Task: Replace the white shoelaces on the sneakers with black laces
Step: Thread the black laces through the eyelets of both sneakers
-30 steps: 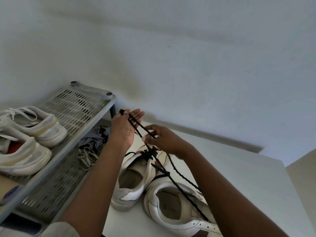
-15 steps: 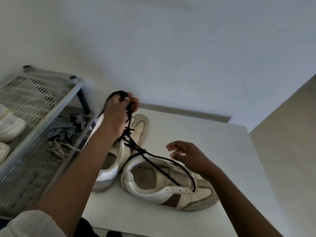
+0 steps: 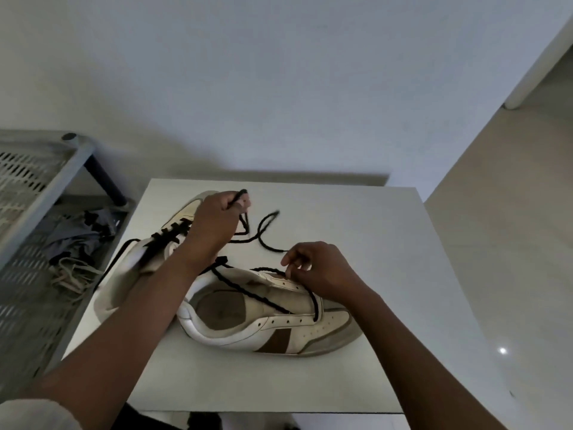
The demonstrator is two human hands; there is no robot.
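Note:
Two white sneakers lie on a white table [image 3: 387, 231]. The near sneaker [image 3: 279, 327], with a brown side patch, lies on its side, toe to the right, and a black lace [image 3: 248, 293] runs through its lowest eyelets. The far sneaker [image 3: 173, 240] behind my left forearm is laced in black. My left hand [image 3: 214, 228] grips one end of the black lace above the far sneaker's toe. My right hand [image 3: 319, 268] pinches the lace's other strand at the near sneaker's upper eyelet row. A loose loop of lace lies on the table between the hands.
A grey perforated shoe rack [image 3: 34, 193] stands at the left. Its lower shelf holds a bundle of white laces [image 3: 74, 274] and grey cloth [image 3: 77, 234]. A white wall rises behind the table. Pale floor lies to the right.
The view has swung right and down. My left hand has lowered with the lace end toward the far sneaker's toe. My right hand has moved onto the near sneaker and taken the lace.

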